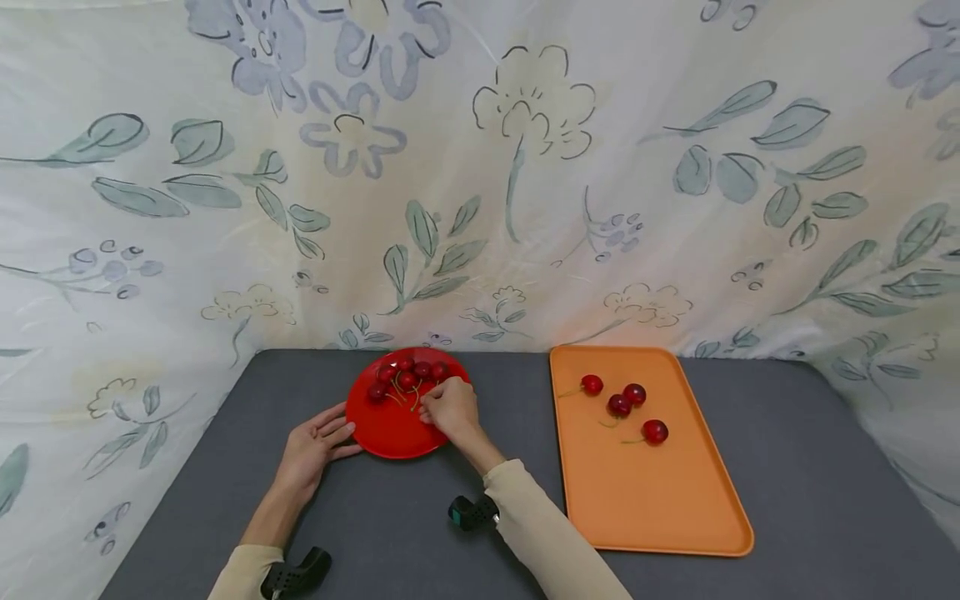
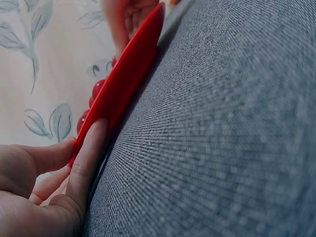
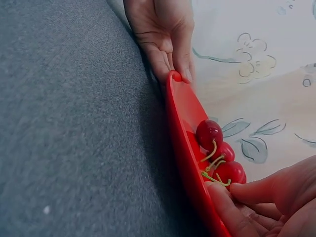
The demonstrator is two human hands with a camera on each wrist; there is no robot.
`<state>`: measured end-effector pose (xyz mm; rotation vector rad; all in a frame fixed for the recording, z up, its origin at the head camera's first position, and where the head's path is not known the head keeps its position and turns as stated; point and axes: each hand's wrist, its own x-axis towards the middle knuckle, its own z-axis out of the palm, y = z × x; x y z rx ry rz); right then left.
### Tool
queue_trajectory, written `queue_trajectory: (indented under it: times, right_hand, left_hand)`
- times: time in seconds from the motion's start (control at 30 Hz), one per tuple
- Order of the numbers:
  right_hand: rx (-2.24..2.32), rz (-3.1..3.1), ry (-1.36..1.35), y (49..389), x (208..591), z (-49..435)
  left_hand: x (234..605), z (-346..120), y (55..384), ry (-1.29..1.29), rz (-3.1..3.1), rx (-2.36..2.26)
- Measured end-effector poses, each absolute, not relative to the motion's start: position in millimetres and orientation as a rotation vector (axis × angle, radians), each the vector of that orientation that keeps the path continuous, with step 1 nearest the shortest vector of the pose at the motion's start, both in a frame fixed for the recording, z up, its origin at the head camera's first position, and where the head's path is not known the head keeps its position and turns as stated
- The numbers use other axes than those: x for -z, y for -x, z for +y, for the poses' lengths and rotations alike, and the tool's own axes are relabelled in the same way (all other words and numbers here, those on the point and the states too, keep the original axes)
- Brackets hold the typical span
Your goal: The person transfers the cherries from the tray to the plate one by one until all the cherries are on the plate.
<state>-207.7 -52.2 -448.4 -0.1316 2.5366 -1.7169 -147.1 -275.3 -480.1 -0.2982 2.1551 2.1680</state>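
Observation:
A round red plate lies at the back of the grey table, with several dark red cherries bunched on its far side. My left hand holds the plate's left rim; in the left wrist view its thumb is at the upper edge and a finger lies along the underside. Over the plate's right side, my right hand pinches the green stem of a cherry between thumb and forefinger. That cherry sits against other stemmed cherries on the plate. The right hand partly hides the plate's right rim.
To the right lies an orange rectangular tray with several cherries toward its far end. A floral cloth hangs behind the grey table. Black cameras are strapped at both wrists.

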Motion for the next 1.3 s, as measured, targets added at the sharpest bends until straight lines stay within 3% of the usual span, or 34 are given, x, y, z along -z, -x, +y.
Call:
queue_trajectory:
  times: [0.2,0.63,1.0,1.3]
  right_hand:
    - [1.817,2.499,0.181,203.8,446.6,-31.2]
    - [2.218,2.111,-0.056,226.0,426.8,51.8]
    - [2.101,2.177,-0.166,223.7,420.7,113.6]
    - [1.891,2.331,-0.207,216.1,422.2,134.8]
  left_hand:
    - [482.9,-275.4,143.9,0.285,2.167,-2.175]
    - [479.8,-276.7,140.9,0.308,2.17,-2.172]
    - [481.6,-273.6,142.1,0.305,2.159,-2.159]
    - [483.6,-273.8,143.0,0.311,2.175,-2.151]
